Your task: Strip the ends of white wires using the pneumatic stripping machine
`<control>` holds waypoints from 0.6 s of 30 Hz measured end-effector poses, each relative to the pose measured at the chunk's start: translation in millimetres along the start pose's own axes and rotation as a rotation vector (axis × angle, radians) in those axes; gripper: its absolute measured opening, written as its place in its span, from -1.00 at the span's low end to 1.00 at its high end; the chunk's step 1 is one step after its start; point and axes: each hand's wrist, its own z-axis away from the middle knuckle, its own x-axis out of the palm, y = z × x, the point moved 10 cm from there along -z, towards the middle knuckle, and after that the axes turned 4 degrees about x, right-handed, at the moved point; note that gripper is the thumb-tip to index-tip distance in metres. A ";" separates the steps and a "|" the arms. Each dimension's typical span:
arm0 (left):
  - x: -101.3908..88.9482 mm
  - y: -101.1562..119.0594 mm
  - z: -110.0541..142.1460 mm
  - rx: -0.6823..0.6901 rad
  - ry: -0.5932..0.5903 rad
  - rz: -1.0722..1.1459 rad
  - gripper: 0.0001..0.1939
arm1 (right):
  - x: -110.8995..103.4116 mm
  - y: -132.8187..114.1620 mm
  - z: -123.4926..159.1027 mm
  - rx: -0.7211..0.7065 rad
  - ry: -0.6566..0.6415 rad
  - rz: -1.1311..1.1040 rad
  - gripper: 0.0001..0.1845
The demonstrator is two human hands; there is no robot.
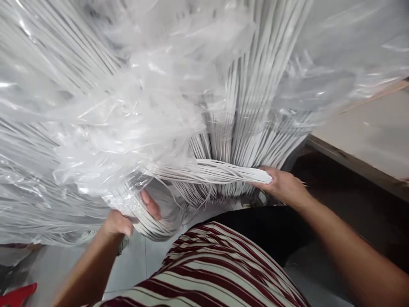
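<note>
A slim bundle of thin white cables (220,171) lies nearly level across the middle of the frame, its long axis running from the crumpled clear plastic film (159,106) to the right hand (283,183); that hand is closed around the bundle's right-hand end, with the bundle extending leftward from it, toward the left hand (118,224); the right hand is much the nearer to that end.

The left hand, left of centre and a little lower, is partly closed around a curved loop of white cables (151,228), thumb on its left side and fingertips showing on its right; whether loop and bundle join beneath the film cannot be told.

Behind both, broad fans of white cables (255,85) spread toward the top of the frame, partly under film; what carries them is hidden; pale tiled floor (132,260) shows at lower left, with a red object (22,295) in the corner; a pale panel (377,128) stands at the right edge, above a dark area; the wearer's maroon-and-cream striped top (211,273) fills the bottom centre.
</note>
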 end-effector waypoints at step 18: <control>127.5 45.7 -48.1 0.480 0.065 0.547 -0.36 | 16.6 -152.8 137.7 -0.043 -0.618 -2.036 -0.12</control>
